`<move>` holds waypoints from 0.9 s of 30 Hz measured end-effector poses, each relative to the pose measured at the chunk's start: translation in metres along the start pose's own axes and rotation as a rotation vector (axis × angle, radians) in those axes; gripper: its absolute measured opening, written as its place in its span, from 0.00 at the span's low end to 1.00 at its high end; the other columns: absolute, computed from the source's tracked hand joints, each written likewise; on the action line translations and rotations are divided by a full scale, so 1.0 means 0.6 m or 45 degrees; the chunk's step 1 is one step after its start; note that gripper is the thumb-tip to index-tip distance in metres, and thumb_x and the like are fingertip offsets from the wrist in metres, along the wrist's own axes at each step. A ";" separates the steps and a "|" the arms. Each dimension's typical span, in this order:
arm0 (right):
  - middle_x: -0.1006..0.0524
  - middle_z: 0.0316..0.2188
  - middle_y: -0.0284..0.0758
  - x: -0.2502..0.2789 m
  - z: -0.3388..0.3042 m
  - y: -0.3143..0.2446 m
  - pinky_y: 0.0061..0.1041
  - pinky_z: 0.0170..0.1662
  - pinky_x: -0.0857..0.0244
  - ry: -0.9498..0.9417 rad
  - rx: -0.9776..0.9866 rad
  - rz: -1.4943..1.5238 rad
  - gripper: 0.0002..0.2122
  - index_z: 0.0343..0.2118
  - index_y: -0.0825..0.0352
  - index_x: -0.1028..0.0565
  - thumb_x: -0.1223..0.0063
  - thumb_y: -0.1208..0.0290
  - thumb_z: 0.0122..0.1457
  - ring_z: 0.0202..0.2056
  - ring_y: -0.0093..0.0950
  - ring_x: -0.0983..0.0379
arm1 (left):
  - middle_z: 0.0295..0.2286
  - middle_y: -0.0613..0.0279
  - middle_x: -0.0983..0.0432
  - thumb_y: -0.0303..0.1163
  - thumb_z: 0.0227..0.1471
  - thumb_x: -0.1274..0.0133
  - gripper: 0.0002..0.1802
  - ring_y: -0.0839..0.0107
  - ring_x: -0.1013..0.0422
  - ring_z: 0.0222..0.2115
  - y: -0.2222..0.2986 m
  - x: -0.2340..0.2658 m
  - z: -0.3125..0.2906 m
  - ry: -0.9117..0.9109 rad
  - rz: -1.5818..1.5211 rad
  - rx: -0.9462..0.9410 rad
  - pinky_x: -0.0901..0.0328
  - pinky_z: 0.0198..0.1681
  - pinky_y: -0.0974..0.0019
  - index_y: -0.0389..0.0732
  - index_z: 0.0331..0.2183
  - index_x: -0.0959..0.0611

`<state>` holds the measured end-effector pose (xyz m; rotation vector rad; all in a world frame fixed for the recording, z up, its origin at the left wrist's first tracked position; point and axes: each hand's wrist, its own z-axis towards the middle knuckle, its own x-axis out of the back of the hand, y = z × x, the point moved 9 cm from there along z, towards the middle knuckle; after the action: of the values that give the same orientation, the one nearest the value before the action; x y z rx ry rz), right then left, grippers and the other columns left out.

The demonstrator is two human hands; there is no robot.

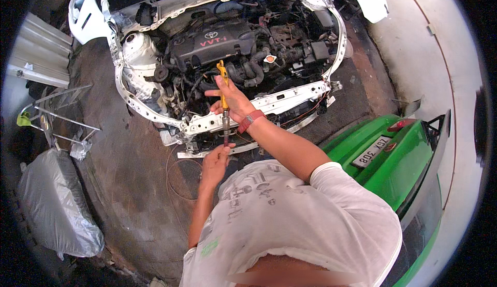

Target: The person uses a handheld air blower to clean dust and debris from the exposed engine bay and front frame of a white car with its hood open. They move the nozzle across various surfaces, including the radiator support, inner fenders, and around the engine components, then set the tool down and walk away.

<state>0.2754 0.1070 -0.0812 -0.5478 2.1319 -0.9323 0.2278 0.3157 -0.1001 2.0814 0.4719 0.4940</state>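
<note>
My right hand (235,100) is out over the front of a car's engine bay, with a red watch (250,121) on the wrist. It grips a slim yellow tool (223,86), which looks like an air tool; some fingers stick out to the left. A metal coupling (226,120) runs down from the tool toward my body. Lower and closer to me, my left hand (215,164) pinches the dark reddish hose end (226,141) below that coupling. Just beyond the tool's tip lies the black engine cover (212,45).
A white front crossmember (264,102) spans the car before me. To the right stands a green car (398,168). At left are a folding metal stand (64,119) and a silver-covered bulky object (59,199). A thin hose (168,175) loops on the floor.
</note>
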 end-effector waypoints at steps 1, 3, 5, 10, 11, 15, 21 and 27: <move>0.17 0.40 0.45 0.000 -0.010 0.003 0.25 0.19 0.33 -0.015 -0.043 -0.018 0.38 0.66 0.63 0.42 0.56 0.33 0.69 0.15 0.26 0.25 | 0.18 0.73 0.32 0.47 0.72 0.50 0.21 0.81 0.37 0.21 0.007 -0.007 -0.003 -0.015 -0.028 -0.070 0.42 0.25 0.69 0.44 0.51 0.11; 0.22 0.26 0.37 0.004 -0.022 0.002 0.23 0.18 0.38 0.017 -0.061 -0.097 0.37 0.63 0.66 0.38 0.58 0.32 0.70 0.14 0.23 0.31 | 0.18 0.72 0.32 0.47 0.72 0.50 0.21 0.80 0.37 0.20 0.008 -0.029 -0.007 -0.052 -0.062 -0.064 0.42 0.25 0.69 0.44 0.51 0.11; 0.25 0.21 0.34 0.006 -0.031 0.007 0.20 0.18 0.40 0.077 -0.086 -0.149 0.37 0.63 0.67 0.36 0.58 0.33 0.70 0.14 0.20 0.36 | 0.19 0.71 0.32 0.46 0.73 0.51 0.20 0.80 0.37 0.21 0.014 -0.045 -0.013 -0.075 0.017 -0.115 0.41 0.26 0.69 0.45 0.50 0.12; 0.35 0.16 0.26 0.016 -0.017 -0.014 0.21 0.15 0.49 0.208 0.021 -0.296 0.39 0.55 0.70 0.30 0.64 0.29 0.70 0.12 0.18 0.42 | 0.25 0.64 0.20 0.50 0.71 0.51 0.23 0.68 0.25 0.26 -0.012 -0.042 -0.013 -0.162 0.212 -0.133 0.32 0.34 0.62 0.45 0.49 0.11; 0.35 0.16 0.26 0.022 -0.005 -0.032 0.21 0.14 0.49 0.204 0.085 -0.291 0.38 0.54 0.69 0.29 0.65 0.29 0.70 0.12 0.18 0.43 | 0.27 0.61 0.16 0.52 0.70 0.51 0.24 0.63 0.21 0.28 -0.032 -0.038 -0.015 -0.169 0.295 -0.107 0.29 0.36 0.59 0.45 0.48 0.11; 0.35 0.16 0.26 0.091 0.070 -0.145 0.21 0.16 0.49 0.277 0.285 -0.306 0.37 0.47 0.67 0.27 0.70 0.29 0.71 0.12 0.18 0.42 | 0.37 0.51 0.13 0.59 0.66 0.50 0.29 0.50 0.18 0.41 -0.135 -0.004 -0.037 0.009 0.507 0.084 0.28 0.46 0.51 0.46 0.45 0.09; 0.29 0.17 0.31 0.323 0.211 -0.374 0.26 0.17 0.43 0.604 0.573 -0.529 0.38 0.42 0.65 0.23 0.70 0.29 0.71 0.12 0.24 0.36 | 0.38 0.39 0.16 0.64 0.60 0.44 0.35 0.39 0.21 0.44 -0.243 -0.025 -0.120 0.040 0.647 0.464 0.29 0.48 0.45 0.38 0.41 0.10; 0.29 0.17 0.33 0.585 0.343 -0.410 0.28 0.17 0.45 0.931 0.521 -0.002 0.37 0.41 0.66 0.24 0.71 0.29 0.71 0.13 0.25 0.36 | 0.31 0.39 0.18 0.48 0.62 0.40 0.21 0.38 0.24 0.35 -0.065 -0.095 -0.104 0.436 0.839 0.163 0.32 0.41 0.44 0.38 0.38 0.10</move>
<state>0.2297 -0.3610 -0.1503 0.0191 2.4363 -1.7092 0.1419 0.3501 -0.1114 2.2622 -0.0120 1.2436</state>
